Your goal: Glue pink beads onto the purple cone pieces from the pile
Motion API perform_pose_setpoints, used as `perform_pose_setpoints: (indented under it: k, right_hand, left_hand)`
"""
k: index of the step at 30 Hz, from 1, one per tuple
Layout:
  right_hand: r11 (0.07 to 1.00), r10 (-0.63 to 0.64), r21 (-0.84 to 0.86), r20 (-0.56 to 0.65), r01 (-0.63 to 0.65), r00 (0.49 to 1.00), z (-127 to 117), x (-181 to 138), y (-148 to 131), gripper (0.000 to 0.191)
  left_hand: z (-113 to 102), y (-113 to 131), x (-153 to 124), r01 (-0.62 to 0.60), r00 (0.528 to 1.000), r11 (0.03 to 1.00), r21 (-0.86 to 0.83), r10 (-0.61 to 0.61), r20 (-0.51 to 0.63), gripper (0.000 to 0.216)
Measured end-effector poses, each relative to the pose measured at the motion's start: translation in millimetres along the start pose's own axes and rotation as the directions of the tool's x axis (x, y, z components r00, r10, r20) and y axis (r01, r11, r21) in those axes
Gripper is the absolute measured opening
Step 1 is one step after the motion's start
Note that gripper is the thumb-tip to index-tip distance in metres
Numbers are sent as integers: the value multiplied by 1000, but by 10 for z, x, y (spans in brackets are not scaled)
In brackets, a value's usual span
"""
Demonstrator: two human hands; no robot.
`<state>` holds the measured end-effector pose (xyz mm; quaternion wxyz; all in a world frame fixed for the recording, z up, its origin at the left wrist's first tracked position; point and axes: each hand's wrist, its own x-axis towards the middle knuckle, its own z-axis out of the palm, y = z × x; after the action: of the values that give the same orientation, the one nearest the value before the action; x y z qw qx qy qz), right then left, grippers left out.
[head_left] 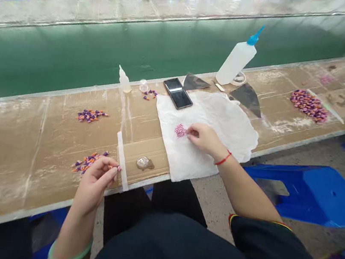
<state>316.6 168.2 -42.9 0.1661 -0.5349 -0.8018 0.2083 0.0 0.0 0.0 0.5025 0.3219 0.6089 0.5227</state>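
My left hand [97, 181] is near the table's front edge, thumb and fingertips pinched on a small pink-and-orange piece [118, 168]. Just behind that hand lies a pile of small purple-and-orange pieces [86, 162], partly covered by it. My right hand [202, 137] rests over a white sheet [225, 120], its fingertips closed at the right edge of a little heap of pink-and-white beads [180, 130]. Whatever those fingertips hold is too small to make out. Between my hands are a white strip [122, 161] and a small round clear dish [142, 162].
A black phone [178, 93] overlaps the sheet's back edge. Behind stand a small dropper bottle [124, 80] and a large white bottle with a blue nozzle [237, 60]. Other piles [90, 115] dot the cardboard-covered table, one large at right [308, 105]. A blue stool [321, 195] stands at right.
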Motion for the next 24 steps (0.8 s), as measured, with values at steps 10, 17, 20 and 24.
perform_pose_setpoints:
  k: [10, 17, 20, 24]
  right_hand:
    - [1000, -5, 7, -9, 5, 1000, 32, 57, -9, 13]
    - [980, -60, 185, -88, 76, 994, -27, -123, -285, 14]
    - [925, -142, 341, -95, 166, 985, -83, -342, -620, 15]
    - [729, -233, 595, -249, 338, 940, -104, -571, -1068, 13]
  left_hand:
    - [2, -34, -57, -10, 996, 1000, -5, 11, 83, 35]
    - [291, -37, -89, -25, 970, 1000, 5, 23, 242, 27]
    - [595, 32, -108, -55, 927, 997, -54, 71, 368, 38]
    - [889, 89, -127, -72, 867, 983, -170, 145, 477, 55]
